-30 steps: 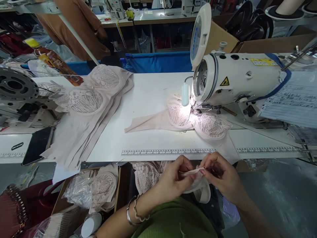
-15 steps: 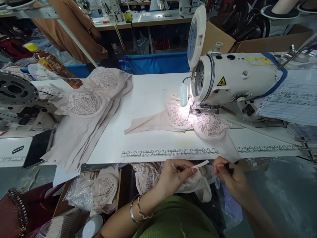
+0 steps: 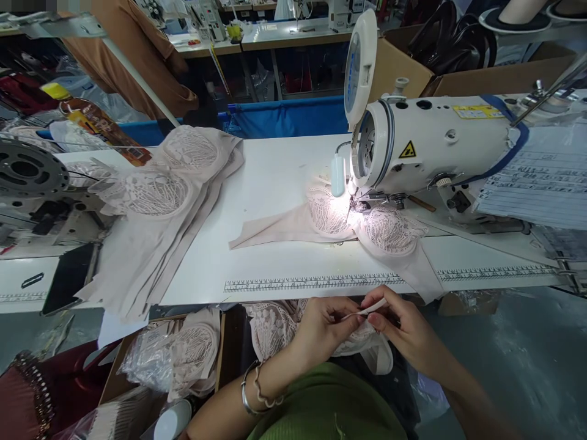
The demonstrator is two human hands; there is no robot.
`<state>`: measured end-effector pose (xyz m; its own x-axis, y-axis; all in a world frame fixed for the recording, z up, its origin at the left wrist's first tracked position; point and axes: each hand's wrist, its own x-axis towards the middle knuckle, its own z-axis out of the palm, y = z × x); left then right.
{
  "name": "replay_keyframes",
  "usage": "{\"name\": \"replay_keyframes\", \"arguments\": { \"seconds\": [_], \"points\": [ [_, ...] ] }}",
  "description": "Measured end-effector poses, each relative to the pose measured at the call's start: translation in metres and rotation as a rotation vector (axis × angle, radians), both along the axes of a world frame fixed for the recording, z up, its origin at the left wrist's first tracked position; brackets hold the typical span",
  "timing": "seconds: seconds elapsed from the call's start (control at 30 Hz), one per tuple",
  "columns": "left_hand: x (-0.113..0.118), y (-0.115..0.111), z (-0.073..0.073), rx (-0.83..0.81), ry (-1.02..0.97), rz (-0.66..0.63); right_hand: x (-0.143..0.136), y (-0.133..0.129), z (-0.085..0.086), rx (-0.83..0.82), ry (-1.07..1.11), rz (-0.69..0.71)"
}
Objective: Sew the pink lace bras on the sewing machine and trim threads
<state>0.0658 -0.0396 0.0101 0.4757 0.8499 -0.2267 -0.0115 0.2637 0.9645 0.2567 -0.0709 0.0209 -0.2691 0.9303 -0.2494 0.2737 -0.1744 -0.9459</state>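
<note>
My left hand (image 3: 328,324) pinches a narrow pale strip (image 3: 372,307) just below the table's front edge. On the strip's other side, my right hand (image 3: 398,324) closes thumb and fingers on it, close to the left fingertips. Behind and under both hands, more pale lace bra pieces (image 3: 270,327) lie over my lap. Up on the white table, a pale pink lace bra (image 3: 389,232) rests beneath the needle area of the white sewing machine (image 3: 426,143), lit by its lamp. One wing of the bra stretches left, the other hangs over the front edge.
A stack of bras (image 3: 158,192) lies on the table's left part, beside a tea bottle (image 3: 103,125) and a second machine (image 3: 32,177). A printed ruler (image 3: 312,283) runs along the front edge. Below left stands a box of lace cups (image 3: 195,351). A person (image 3: 132,55) is beyond the table.
My right hand has moved left and in toward my left hand, and its fingers now close on the pale strip. My left hand has barely moved.
</note>
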Motion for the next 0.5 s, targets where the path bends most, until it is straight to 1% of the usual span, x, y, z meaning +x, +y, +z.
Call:
{"name": "replay_keyframes", "arguments": {
  "seconds": [0.2,0.3,0.37,0.43,0.5],
  "points": [
    [-0.001,0.000,-0.002,-0.013,-0.020,-0.005,-0.006,0.003,-0.003,-0.002,0.026,-0.074],
    [-0.003,0.001,-0.002,-0.017,-0.027,0.008,-0.001,0.002,-0.006,0.064,0.025,-0.151],
    [-0.004,0.001,-0.002,-0.017,-0.008,0.038,0.007,-0.002,-0.014,0.126,0.026,-0.190],
    [-0.006,0.001,-0.003,-0.035,0.000,0.073,0.017,-0.009,-0.025,0.152,-0.030,-0.141],
    [-0.007,0.001,-0.004,-0.073,-0.025,0.093,0.026,-0.015,-0.037,0.132,-0.195,-0.027]
  ]
}}
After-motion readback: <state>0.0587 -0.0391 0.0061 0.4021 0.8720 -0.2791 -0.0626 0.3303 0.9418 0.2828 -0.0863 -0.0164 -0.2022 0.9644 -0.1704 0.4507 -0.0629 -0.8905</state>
